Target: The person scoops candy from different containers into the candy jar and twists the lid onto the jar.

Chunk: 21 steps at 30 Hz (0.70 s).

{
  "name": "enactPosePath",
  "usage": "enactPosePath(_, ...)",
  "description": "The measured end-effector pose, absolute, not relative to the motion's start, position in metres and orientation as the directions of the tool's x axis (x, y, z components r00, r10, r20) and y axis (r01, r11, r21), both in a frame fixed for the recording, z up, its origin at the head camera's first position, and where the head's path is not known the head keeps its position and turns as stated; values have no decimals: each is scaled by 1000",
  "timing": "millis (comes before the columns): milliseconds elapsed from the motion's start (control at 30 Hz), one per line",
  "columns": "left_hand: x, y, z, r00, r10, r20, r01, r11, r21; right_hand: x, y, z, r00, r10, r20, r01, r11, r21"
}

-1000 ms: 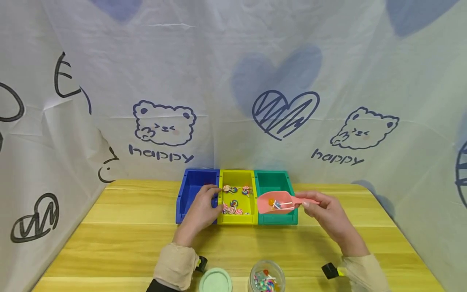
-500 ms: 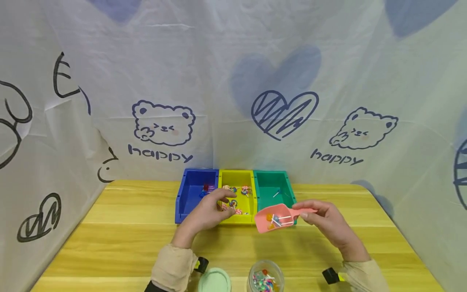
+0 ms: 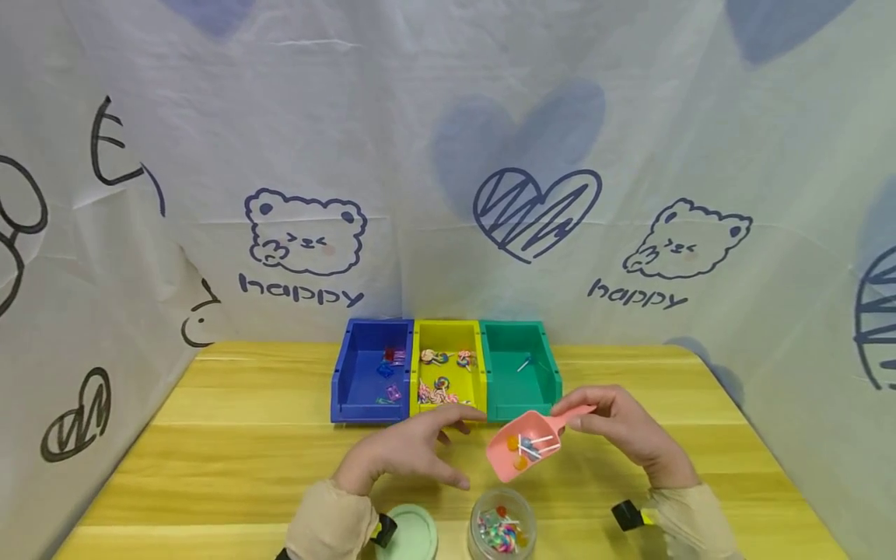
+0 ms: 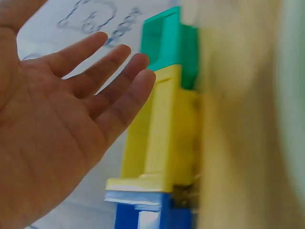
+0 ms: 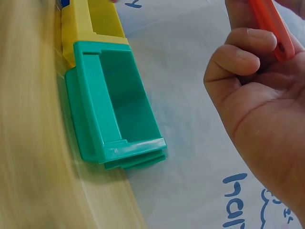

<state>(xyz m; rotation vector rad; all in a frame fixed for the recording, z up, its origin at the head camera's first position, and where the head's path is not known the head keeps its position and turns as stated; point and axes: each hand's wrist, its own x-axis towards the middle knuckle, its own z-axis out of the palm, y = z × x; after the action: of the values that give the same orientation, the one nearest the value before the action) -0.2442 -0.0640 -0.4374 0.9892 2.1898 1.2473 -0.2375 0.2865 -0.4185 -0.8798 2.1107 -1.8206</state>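
My right hand point(image 3: 626, 432) grips the handle of a pink scoop point(image 3: 505, 457), its fingers curled round it in the right wrist view. Several lollipops point(image 3: 530, 446), orange and blue with white sticks, lie in the scoop. Just below the scoop in the head view stands a clear jar point(image 3: 476, 544) with mixed candies point(image 3: 500, 537) inside. My left hand point(image 3: 406, 451) hovers left of the scoop, holding nothing; its fingers point(image 4: 126, 98) are spread and nearly straight in the left wrist view.
Against the back stand a blue bin point(image 3: 360, 389) with small colourful pieces, a yellow bin point(image 3: 451, 334) with swirl lollipops, and a green bin point(image 3: 514, 389) with one blue lollipop point(image 3: 525, 362). A pale green lid point(image 3: 413, 537) lies left of the jar on the wooden table point(image 3: 210, 451).
The right hand has brought the scoop with its lollipops from over the green bin toward the jar. My left hand has left the blue and yellow bins and come nearer the jar.
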Motion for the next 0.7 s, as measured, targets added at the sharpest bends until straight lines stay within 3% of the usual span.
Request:
enactPosePath(167,-231,-54,-448,-604,792,-95,338,362,869,-240,287,-418,-773,-604,194,-300,79,-951)
enactPosePath(400,-221,-46,-459,-521,849,-89,347,306,886,-242,284,-421,-740,-652,166,-284,79,-955)
enactPosePath(567,-216,-43,-462,-494,865,-87,352,291,890,-242,281,-426,-711,-688,142,-268,79,-960)
enactPosePath(700,-214,-42,-463,-482,869,-115,287,281,916,-240,281,-429,-683,-720,124,-250,71,-966)
